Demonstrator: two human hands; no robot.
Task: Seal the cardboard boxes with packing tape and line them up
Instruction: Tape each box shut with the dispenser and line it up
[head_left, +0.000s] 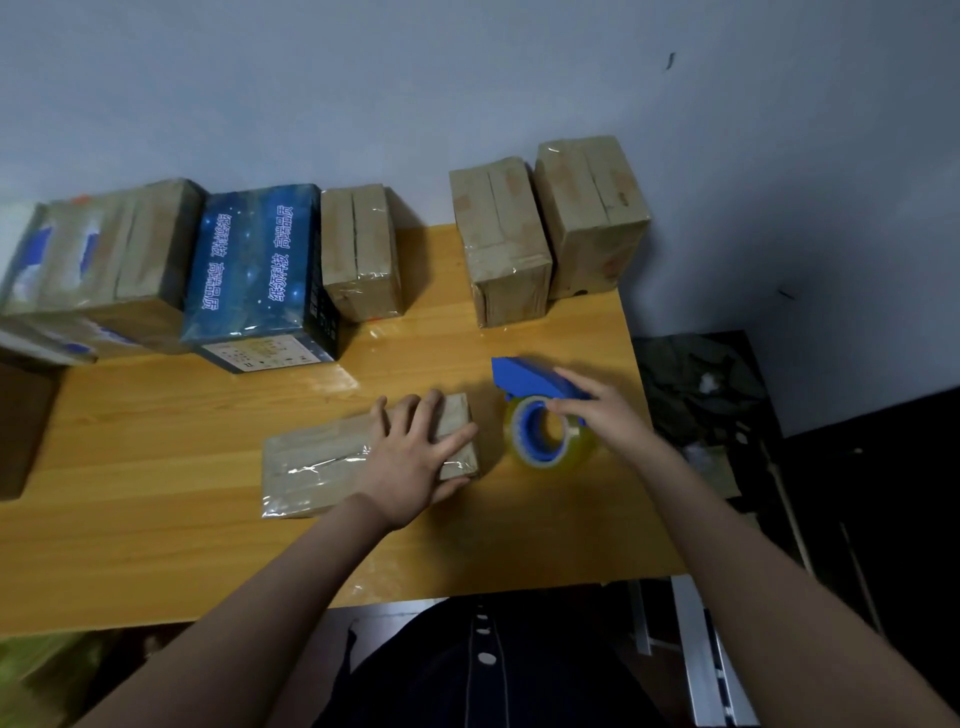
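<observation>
One box (311, 460), left hand (415, 454) seemingly flat atop

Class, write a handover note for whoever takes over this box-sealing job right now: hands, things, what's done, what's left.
Left hand: open, pressed flat on the small flat brown cardboard box, mid wooden table.
Right hand: on the blue tape dispenser with its clear roll, beside that box; a closed hold is not certain.
Done: taped boxes stand in a row by the wall; the near box already shows shiny tape.
Left: probably finish its taping, then set it in the row.
</observation>
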